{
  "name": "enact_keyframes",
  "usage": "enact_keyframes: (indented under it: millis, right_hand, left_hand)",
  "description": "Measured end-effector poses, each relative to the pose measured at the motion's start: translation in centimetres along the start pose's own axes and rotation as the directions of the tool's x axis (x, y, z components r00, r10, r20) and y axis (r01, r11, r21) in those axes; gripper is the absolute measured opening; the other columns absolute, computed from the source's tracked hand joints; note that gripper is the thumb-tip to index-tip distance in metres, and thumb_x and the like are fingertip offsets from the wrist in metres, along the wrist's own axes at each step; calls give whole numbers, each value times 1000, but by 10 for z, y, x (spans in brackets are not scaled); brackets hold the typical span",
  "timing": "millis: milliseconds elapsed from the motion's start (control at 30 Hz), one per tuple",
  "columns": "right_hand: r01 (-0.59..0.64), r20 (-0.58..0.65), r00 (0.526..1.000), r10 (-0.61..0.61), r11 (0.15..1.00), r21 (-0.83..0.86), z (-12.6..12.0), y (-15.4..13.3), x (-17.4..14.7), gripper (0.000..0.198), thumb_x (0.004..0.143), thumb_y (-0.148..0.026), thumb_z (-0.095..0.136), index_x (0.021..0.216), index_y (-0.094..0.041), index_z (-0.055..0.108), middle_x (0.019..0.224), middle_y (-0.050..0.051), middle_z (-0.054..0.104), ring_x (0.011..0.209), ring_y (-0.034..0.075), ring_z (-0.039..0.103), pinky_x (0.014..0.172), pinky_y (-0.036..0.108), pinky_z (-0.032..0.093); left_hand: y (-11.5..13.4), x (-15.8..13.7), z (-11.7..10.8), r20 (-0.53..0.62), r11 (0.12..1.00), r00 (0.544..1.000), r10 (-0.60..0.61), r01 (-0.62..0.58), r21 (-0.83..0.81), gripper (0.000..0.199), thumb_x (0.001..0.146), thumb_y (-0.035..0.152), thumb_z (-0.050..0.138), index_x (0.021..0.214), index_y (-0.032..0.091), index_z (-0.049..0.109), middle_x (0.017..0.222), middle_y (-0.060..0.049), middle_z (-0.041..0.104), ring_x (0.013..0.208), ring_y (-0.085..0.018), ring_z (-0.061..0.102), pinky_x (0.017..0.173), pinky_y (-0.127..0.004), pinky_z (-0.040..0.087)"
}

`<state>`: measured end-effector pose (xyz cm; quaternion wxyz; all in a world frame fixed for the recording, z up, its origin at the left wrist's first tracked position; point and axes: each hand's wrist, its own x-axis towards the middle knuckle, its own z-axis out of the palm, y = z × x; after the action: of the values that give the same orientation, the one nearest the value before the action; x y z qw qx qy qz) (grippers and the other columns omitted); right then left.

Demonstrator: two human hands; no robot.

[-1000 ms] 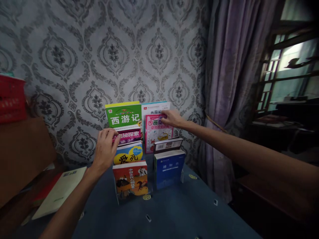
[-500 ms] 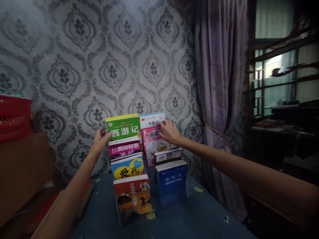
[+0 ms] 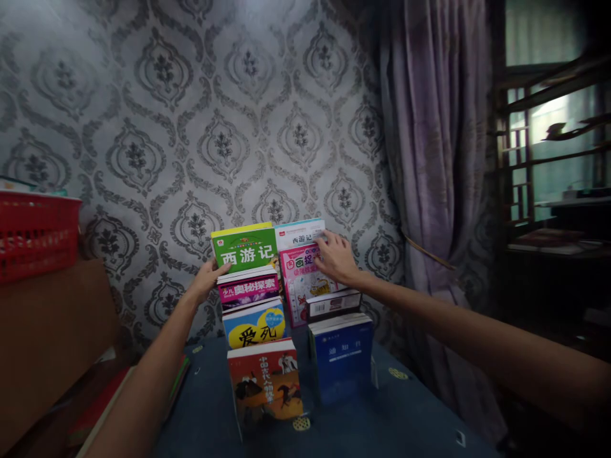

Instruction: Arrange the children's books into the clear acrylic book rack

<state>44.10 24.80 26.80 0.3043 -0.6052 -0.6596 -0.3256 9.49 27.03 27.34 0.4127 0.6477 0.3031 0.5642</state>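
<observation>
Two columns of standing books fill a clear stand on the table. At the back left is a green book [image 3: 245, 251], with a yellow one [image 3: 238, 229] just behind it. My left hand [image 3: 209, 278] pinches the green book's left edge, thumb over the cover. At the back right, a pink picture book [image 3: 305, 292] stands before a white book [image 3: 298, 234]. My right hand [image 3: 338, 257] has its bent fingers over the pink book's upper right corner, in front of the white book; its far fingertips are partly hidden.
Purple [image 3: 249, 289], yellow-blue [image 3: 255, 326] and orange [image 3: 266, 385] books stand in front on the left, a dark one [image 3: 334, 305] and a blue one [image 3: 341, 362] on the right. A red basket [image 3: 38, 235] sits on a cardboard box [image 3: 52, 337]. A curtain [image 3: 439, 159] hangs right.
The view has shifted slightly, so the books appear further right and lower. My left thumb now lies further over the green cover. My right hand stays at the same corner.
</observation>
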Motion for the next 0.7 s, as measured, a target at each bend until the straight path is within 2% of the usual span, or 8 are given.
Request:
enact_keyframes:
  millis: [200,367,467,567,700]
  right_hand:
    - [-5,80,997,4,1000,13,-4,4,-1,45,87,-29,52,129,-14,54,148,23,42,128,37,46,99,48,40]
    - [-39,100,995,29,994,103,1,5,-3,51,86,-31,54,134,-12,50,145,23,41,129,37,46,97,44,45]
    - [-65,113,993,44,980,188,3,7,-6,56,86,-34,55,138,-15,46,144,21,41,128,36,47,94,43,48]
    - [-113,140,987,78,959,259,1,10,-9,59,86,-35,57,141,-19,44,143,20,41,126,34,51,91,42,50]
    - [-189,197,971,136,941,281,-6,9,-10,58,88,-35,57,142,-21,43,143,20,41,120,33,57,89,41,51]
  left_hand:
    - [-3,5,-6,46,999,999,20,-22,43,70,59,46,86,116,13,62,107,-11,76,95,-29,71,85,-40,56]
    - [-5,3,-6,44,998,998,42,-44,40,71,57,46,86,116,15,62,104,-10,76,98,-29,70,86,-38,55]
    - [-9,-3,-8,48,999,999,-19,17,49,68,56,49,85,112,17,65,102,-8,76,97,-29,70,84,-38,56]
    - [-15,-13,-11,12,989,993,-115,113,98,64,58,52,83,109,19,66,100,-7,76,94,-28,70,75,-36,56]
    - [-18,-27,-10,-48,976,989,-137,143,166,57,59,57,79,101,20,67,100,-6,76,92,-27,70,65,-31,54]
